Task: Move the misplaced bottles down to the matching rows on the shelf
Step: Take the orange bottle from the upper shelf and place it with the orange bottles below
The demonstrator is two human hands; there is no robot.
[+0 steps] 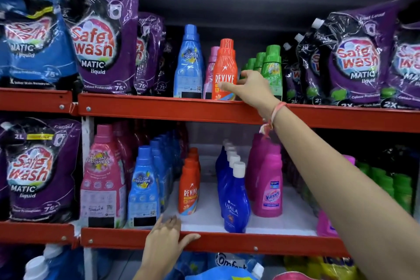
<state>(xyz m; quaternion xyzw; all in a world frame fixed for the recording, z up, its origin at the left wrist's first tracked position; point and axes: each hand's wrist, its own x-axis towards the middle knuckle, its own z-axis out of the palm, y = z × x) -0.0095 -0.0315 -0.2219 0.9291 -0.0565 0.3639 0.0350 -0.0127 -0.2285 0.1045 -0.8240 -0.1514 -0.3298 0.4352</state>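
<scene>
On the upper shelf an orange Revive bottle (pixel 225 61) stands between a tall blue bottle (pixel 188 63), a pink bottle (pixel 212 63) half hidden behind it, and green bottles (pixel 271 68). My right hand (pixel 250 86) is wrapped round the orange bottle's lower right side, thumb on its label. The lower shelf holds matching rows: orange Revive bottles (pixel 188 186), blue bottles (pixel 144 186), large pink bottles (pixel 102 177) and green bottles (pixel 400 191) at the far right. My left hand (pixel 163 238) rests flat on the lower shelf's red front edge (pixel 227 242), holding nothing.
Purple Safewash pouches (pixel 100 36) crowd both ends of the upper shelf. Dark blue Ujala bottles (pixel 234 200) and pink Vanish bottles (pixel 270 188) stand mid lower shelf, with bare white shelf (pixel 204 218) in front of the Revive row. More packs lie below.
</scene>
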